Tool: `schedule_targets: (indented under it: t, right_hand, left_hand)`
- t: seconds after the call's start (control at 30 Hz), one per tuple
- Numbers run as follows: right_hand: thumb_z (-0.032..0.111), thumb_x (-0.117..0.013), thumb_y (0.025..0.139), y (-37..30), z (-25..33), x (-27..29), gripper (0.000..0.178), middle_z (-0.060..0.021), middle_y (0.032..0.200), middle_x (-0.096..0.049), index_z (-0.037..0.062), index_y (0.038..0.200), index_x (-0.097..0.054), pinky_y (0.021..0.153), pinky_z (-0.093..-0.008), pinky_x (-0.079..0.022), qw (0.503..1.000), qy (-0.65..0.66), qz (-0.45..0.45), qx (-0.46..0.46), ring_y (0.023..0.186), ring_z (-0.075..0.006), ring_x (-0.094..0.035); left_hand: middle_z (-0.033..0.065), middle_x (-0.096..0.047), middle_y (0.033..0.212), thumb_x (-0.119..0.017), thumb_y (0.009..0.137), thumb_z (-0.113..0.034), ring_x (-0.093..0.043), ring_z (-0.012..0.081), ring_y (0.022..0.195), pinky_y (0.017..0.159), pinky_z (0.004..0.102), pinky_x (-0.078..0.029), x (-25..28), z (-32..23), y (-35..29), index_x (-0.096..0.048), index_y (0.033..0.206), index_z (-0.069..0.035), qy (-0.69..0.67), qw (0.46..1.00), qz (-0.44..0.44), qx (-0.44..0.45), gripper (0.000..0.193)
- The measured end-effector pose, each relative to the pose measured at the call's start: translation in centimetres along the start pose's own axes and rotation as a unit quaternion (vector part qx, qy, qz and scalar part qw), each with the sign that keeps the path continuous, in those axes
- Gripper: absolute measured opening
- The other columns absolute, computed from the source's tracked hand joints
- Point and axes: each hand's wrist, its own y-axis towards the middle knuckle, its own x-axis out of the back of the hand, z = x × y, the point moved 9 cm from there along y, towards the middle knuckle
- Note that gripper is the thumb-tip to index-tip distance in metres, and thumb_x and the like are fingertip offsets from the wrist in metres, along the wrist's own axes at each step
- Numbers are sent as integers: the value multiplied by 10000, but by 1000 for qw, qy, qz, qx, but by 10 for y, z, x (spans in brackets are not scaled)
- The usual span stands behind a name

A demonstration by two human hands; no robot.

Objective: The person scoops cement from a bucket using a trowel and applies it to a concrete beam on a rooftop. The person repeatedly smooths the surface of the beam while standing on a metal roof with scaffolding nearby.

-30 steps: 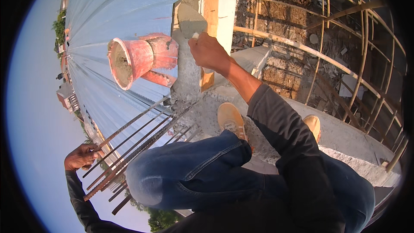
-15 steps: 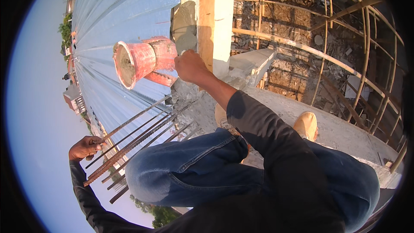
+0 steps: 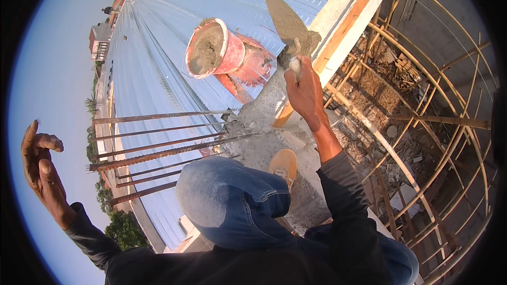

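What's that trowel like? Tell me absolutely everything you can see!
The trowel has a long, grey blade narrowing to a rounded tip, smeared with what looks like mortar, lumpier near the handle end. Its pale handle is gripped in the right hand. In the picture the blade points up and left, against the blue sheeting, beside the pale ledge; whether it touches the ledge I can't tell.

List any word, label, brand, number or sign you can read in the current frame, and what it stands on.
None readable: I make out no lettering or numbers on the red bucket, the trowel, the timber strip or the shoe.
The distant building is too small to tell.
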Motion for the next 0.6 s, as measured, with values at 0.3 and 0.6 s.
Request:
schedule_targets:
  t: [0.3,0.6]
  right_hand:
    - [501,-627,1012,35,-33,3,786,-305,1121,-723,-106,1494,-493,920,-472,-545,994,-93,-9,-51,999,-379,-722]
    - [494,-604,1049,53,-32,3,719,-343,1190,-685,-127,1407,-544,966,-479,-529,991,-123,45,-40,1116,-403,-693]
  left_hand:
    - [135,-704,796,-606,1098,-409,-686,237,729,717,396,-568,-237,-45,-160,-688,1107,50,-606,749,-7,266,467]
    - [90,-652,1155,-507,1095,-606,-640,199,943,826,364,-543,-553,52,-61,-569,1319,-1,-526,548,-390,520,647]
